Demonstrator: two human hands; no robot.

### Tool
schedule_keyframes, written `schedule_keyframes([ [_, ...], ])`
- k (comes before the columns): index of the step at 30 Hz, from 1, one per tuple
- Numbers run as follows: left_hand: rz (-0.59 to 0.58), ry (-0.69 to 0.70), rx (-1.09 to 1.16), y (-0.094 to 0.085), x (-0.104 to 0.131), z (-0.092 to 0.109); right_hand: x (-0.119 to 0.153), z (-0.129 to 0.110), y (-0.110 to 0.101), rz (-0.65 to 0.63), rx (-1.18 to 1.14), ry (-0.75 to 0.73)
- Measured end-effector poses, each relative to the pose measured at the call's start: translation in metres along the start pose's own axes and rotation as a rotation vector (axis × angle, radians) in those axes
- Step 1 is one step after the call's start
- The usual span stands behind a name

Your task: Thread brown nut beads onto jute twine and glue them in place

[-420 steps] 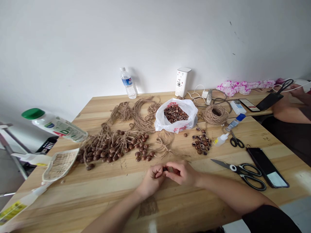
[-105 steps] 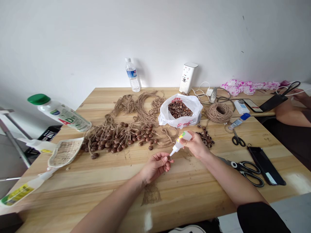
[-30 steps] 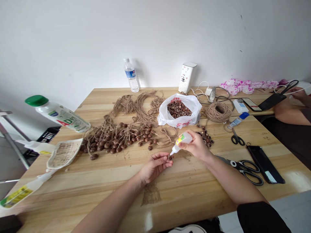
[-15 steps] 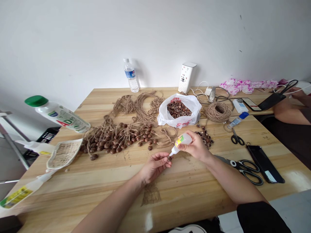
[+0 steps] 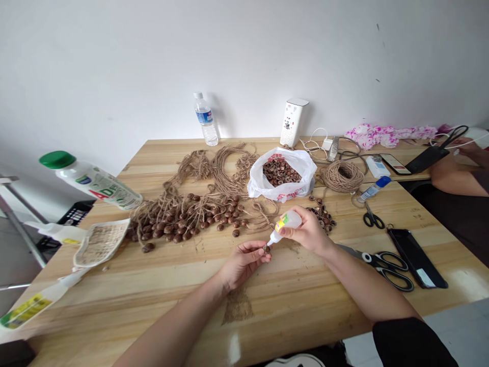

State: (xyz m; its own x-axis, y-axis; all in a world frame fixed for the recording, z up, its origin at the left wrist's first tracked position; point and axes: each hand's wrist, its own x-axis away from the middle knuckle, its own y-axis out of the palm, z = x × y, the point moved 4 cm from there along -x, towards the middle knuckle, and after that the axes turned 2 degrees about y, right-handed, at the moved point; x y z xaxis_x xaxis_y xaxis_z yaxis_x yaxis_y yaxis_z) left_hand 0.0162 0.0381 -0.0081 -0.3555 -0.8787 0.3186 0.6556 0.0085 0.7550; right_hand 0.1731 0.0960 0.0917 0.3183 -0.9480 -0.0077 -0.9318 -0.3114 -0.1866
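Observation:
Between the thumb and fingers of my left hand is a small brown nutshell, partly covered by the fingertips. My right hand grips a white glue bottle with a yellow-green label, tilted nozzle down. Its tip meets the nutshell or hovers just over it; I cannot tell which. Behind my hands, a white plastic bag holds many brown shell pieces. Loose shell pieces lie past my right hand. To the left, a heap of brown nuts is tied to twine strings.
Scissors, a black phone and small scissors lie at right. A twine ball is behind them. At left are a woven tray, another glue bottle and a green-capped bottle. Another person's arm rests far right.
The nutshell has turned slightly in my left fingers. Both hands and the glue bottle stay in nearly the same place.

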Motion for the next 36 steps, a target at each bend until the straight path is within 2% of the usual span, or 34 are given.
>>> schedule_keyframes([
  [36, -0.006, 0.001, 0.011, 0.0023, 0.0000, 0.0007, 0.0024, -0.0020, -0.0002, -0.030, 0.011, -0.038],
])
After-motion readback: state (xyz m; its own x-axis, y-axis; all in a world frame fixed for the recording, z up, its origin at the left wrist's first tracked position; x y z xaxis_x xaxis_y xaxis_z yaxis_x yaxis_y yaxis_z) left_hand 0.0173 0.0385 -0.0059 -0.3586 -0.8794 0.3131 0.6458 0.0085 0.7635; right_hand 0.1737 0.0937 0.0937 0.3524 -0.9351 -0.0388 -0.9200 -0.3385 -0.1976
